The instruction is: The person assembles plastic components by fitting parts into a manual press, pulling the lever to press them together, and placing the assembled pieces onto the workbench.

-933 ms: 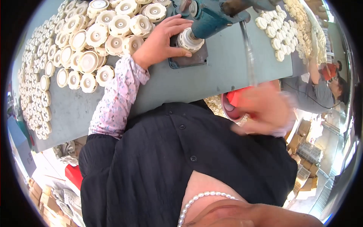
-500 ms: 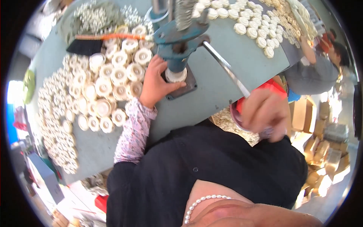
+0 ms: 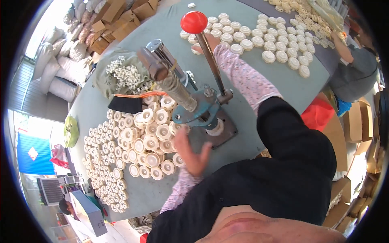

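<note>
We see a blue hand press (image 3: 198,109) standing on a dark base plate near the middle of the grey-green surface (image 3: 267,87), with a pale round piece (image 3: 217,127) sitting under its ram. Its long lever leans up and away, ending in a red ball knob (image 3: 193,22).

Our left hand (image 3: 189,152) lies open, fingers spread, palm down on the surface just near and left of the base plate, its fingertips at the edge of the white round caps (image 3: 139,139) heaped to the left. Those caps spread in a wide patch down toward the near-left edge of the surface.

Our right hand (image 3: 204,42) reaches far past the lever in a flowered sleeve; the lever and knob cover most of it, so we cannot tell whether it is open or closed. It rests at the near edge of a second patch of flat white caps (image 3: 269,42) set out in rows at the far right.

Left of the press lie a small black brush with an orange handle (image 3: 127,101) and a cloth piled with small white toothed parts (image 3: 125,75). Another person in grey (image 3: 354,71) works at the far right rim. Cardboard boxes (image 3: 113,16) and sacks stand beyond the far-left edge.
</note>
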The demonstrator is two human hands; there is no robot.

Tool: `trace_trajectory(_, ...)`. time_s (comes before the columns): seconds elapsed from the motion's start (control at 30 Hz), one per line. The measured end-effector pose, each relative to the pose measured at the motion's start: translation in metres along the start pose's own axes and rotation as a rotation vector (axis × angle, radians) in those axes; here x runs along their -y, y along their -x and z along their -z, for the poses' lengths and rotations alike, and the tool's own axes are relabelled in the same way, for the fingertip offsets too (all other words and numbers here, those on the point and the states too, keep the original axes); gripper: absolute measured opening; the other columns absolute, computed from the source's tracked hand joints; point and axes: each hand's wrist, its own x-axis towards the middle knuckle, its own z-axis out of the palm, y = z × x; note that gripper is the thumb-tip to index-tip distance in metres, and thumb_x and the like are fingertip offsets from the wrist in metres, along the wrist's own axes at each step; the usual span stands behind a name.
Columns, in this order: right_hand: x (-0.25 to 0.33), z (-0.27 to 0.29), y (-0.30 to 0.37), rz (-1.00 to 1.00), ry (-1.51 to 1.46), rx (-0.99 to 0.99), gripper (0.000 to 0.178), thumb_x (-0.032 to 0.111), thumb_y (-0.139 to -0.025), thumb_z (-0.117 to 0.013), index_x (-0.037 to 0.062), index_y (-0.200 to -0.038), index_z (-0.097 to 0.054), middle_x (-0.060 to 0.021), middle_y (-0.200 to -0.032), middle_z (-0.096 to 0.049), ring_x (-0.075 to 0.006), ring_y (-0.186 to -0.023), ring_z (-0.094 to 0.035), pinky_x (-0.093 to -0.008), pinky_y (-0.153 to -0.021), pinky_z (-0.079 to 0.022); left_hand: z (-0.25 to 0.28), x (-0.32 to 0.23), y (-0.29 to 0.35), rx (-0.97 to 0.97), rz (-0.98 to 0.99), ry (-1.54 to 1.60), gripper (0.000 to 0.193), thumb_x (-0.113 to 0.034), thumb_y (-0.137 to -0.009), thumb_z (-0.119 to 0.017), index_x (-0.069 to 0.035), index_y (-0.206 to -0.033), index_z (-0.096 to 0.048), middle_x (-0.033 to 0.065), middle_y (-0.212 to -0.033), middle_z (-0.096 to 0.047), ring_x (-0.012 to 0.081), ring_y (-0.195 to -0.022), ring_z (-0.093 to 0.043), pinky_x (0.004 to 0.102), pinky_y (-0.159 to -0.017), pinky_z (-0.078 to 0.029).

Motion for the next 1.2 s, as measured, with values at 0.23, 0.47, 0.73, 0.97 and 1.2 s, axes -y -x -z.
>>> trace_trajectory(0.23, -0.029, -0.029, 0.020, 0.127, 0.069, 0.062, 0.057, 0.054, -0.088, -0.069, 0.0221, -0.135, -0.068, -0.0091, -0.155, -0.051, -0.0318, -0.151, -0.039, -0.0524, -0.116, -0.044, -0.044, 0.000, -0.006, 0.236, -0.008, 0.250, 0.111, -0.041, -0.070, -0.096, 0.005, -0.154, -0.040, 0.0273, -0.153, -0.044, 0.0457, -0.142, -0.042, 0.0542, -0.119, -0.033)
trace_trajectory(0.47, -0.065, 0.024, 0.159, 0.569, 0.032, 0.069, 0.047, 0.038, -0.087, -0.080, 0.0140, -0.126, -0.067, -0.0129, -0.148, -0.057, -0.0375, -0.140, -0.051, -0.0498, -0.114, -0.045, -0.062, 0.005, -0.015, 0.257, 0.086, 0.429, 0.115, -0.034, -0.061, -0.099, 0.000, -0.154, -0.041, 0.0266, -0.155, -0.046, 0.0497, -0.147, -0.037, 0.0577, -0.124, -0.026)
trace_trajectory(0.73, -0.068, 0.095, 0.248, -0.228, -0.241, -0.109, 0.048, 0.041, -0.093, -0.076, 0.0076, -0.126, -0.072, -0.0175, -0.137, -0.064, -0.0398, -0.127, -0.059, -0.0460, -0.109, -0.047, -0.064, -0.005, -0.014, 0.187, 0.044, 0.417, 0.107, -0.031, -0.061, -0.099, 0.002, -0.148, -0.045, 0.0229, -0.147, -0.053, 0.0482, -0.140, -0.045, 0.0643, -0.124, -0.023)
trace_trajectory(0.97, -0.144, 0.062, 0.293, -0.026, 0.097, -0.141, 0.054, 0.048, -0.099, -0.064, 0.0048, -0.130, -0.071, -0.0249, -0.141, -0.061, -0.0439, -0.128, -0.057, -0.0489, -0.112, -0.044, -0.071, 0.005, -0.004, 0.184, -0.038, 0.362, 0.116, -0.035, -0.066, -0.098, 0.004, -0.156, -0.035, 0.0235, -0.151, -0.051, 0.0454, -0.141, -0.046, 0.0632, -0.125, -0.021)
trace_trajectory(1.2, -0.102, 0.094, 0.330, -0.040, 0.074, -0.061, 0.045, 0.040, -0.102, -0.062, 0.0070, -0.130, -0.072, -0.0245, -0.141, -0.063, -0.0434, -0.136, -0.053, -0.0487, -0.115, -0.040, -0.065, 0.003, -0.006, 0.140, 0.063, 0.435, 0.113, -0.041, -0.077, -0.091, 0.002, -0.162, -0.029, 0.0209, -0.144, -0.057, 0.0407, -0.140, -0.049, 0.0624, -0.125, -0.021)
